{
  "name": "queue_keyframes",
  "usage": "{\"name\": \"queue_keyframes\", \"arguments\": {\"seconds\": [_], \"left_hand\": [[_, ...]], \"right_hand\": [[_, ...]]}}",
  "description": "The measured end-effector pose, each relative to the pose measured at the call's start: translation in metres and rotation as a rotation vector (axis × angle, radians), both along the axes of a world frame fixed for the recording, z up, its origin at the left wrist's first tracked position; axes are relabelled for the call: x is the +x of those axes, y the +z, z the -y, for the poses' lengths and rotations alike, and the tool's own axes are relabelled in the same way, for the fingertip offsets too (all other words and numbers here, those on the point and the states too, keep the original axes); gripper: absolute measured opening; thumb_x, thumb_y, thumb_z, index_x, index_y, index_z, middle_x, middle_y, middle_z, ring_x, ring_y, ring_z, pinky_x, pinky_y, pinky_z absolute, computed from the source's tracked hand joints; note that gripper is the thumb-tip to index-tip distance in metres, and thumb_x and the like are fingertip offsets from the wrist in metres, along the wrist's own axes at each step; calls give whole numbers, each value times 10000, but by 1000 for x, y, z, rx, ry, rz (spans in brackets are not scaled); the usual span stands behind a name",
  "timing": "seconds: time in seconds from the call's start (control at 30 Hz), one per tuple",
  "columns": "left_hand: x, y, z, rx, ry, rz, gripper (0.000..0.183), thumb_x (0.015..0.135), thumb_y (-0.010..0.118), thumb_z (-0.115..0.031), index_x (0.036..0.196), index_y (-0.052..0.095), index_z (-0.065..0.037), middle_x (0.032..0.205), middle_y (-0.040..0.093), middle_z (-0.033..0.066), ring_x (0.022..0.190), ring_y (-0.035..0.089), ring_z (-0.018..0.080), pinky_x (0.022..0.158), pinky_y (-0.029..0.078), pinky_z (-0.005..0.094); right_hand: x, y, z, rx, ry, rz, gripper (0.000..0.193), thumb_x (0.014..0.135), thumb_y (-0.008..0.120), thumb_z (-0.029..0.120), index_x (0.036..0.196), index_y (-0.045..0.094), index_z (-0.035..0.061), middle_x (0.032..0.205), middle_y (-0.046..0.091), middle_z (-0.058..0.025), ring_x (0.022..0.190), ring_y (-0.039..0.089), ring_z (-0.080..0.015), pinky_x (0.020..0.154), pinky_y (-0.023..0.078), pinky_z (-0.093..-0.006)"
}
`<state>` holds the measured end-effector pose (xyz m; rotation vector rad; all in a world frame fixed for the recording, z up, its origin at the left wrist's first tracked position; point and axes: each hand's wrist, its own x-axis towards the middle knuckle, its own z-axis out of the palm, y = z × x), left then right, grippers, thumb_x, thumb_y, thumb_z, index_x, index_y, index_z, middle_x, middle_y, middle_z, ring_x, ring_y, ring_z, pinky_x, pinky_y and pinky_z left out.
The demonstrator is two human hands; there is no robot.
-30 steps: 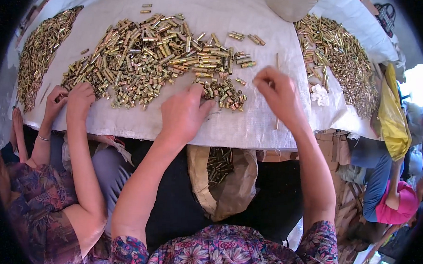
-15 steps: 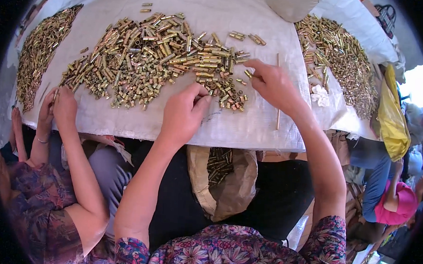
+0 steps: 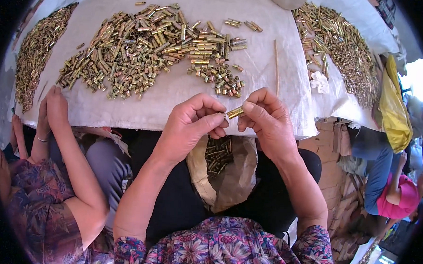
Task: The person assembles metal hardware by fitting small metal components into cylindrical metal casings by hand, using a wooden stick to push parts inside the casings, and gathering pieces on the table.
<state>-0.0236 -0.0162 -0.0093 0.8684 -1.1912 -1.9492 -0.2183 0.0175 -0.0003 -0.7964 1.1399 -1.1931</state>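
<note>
My right hand (image 3: 268, 122) pinches a gold-coloured metal sleeve (image 3: 236, 113) between thumb and fingers, tilted, above the near edge of the table. Close against the sleeve's left end is my left hand (image 3: 193, 124), thumb and fingertips pressed together. Something small and pale shows at those fingertips, too small to name. Beyond my hands lies a large heap of long metal sleeves and short rings (image 3: 134, 58). A smaller group of short rings (image 3: 218, 78) sits at its right. Below my hands, a paper-like sack (image 3: 200, 178) on my lap holds several metal sleeves (image 3: 218, 156).
A thin wooden stick (image 3: 276, 69) lies right of the heap on the white cloth cover (image 3: 257, 58). Other heaps of sleeves lie far left (image 3: 43, 49) and right (image 3: 340, 48). A co-worker's hands (image 3: 56, 106) are at the table edge on my left. Crumpled white paper (image 3: 319, 82) lies at right.
My right hand has come back from the heap's right side with a metal sleeve. My left hand has moved nearer to me, and both now meet above the sack.
</note>
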Motion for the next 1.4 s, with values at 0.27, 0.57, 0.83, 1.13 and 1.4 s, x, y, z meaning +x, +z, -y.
{"name": "queue_keyframes", "arguments": {"seconds": [0.27,0.57,0.83,1.13,1.4], "left_hand": [[1,-5,-4,-15,-24,-47,122,925,603,-128,981,570,-26,829,642,46,712,626,100,654,506,224],[11,-7,-9,3,-214,-68,133,869,667,-87,913,546,-53,790,605,6,666,577,55,603,476,197],[11,-3,-15,27,-404,-98,238,790,742,-83,891,527,-77,816,575,-24,743,541,49,649,446,210],[-6,-10,40,-832,134,639,126,815,642,-119,930,625,-72,818,612,111,745,614,279,669,498,344],[-24,-23,35,-1227,143,977,73,780,601,-102,843,574,-79,845,534,87,799,608,287,616,502,407]], "right_hand": [[3,-10,-14,31,4,109,45,928,549,69,939,526,32,771,628,-73,698,633,-159,675,529,-280],[-6,-16,-26,59,226,310,78,908,575,66,933,516,21,819,640,-123,686,646,-191,664,542,-307],[0,-13,-40,162,276,560,124,889,600,65,934,502,3,869,645,-152,697,664,-233,650,574,-358],[-24,11,-35,58,545,-187,163,867,676,139,923,615,-1,831,607,-12,773,572,-80,692,472,-232],[-53,-2,50,-232,198,-779,110,884,605,107,852,598,2,731,573,-11,656,541,-68,611,453,-246]]}}
